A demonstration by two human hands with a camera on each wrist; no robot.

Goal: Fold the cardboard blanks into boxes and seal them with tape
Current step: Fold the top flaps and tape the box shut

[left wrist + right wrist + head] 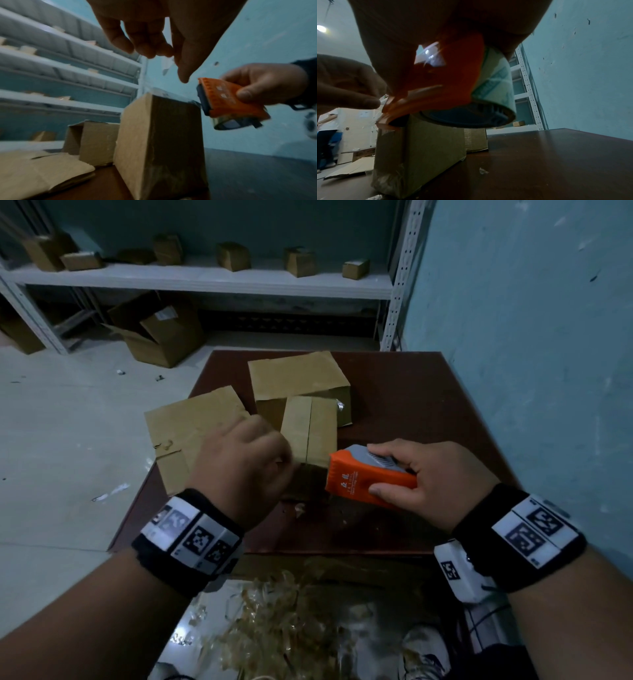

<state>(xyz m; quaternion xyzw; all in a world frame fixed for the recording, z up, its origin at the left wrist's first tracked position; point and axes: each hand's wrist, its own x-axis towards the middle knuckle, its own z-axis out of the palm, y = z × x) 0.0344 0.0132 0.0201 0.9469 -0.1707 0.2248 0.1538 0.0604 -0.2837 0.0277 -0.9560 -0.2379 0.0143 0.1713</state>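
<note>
A folded cardboard box [308, 428] stands mid-table with its top seam facing up. Clear tape [173, 95] runs from the box's top edge to the orange tape dispenser [370, 479], which my right hand [394, 472] grips at the box's near right corner. The tape roll [494, 86] sits under the orange housing. My left hand [282, 462] hovers over the box's near left edge with its fingers curled. In the left wrist view its fingertips [154, 52] meet the thumb and seem to pinch a small clear strip of tape [166, 65].
A flat cardboard blank [191, 433] lies left of the box, overhanging the brown table [411, 412]. Another cardboard piece [298, 380] sits behind it. A blue wall [531, 337] borders the right. Shelves [205, 277] with small boxes stand beyond. Tape scraps [274, 628] lie below the table's near edge.
</note>
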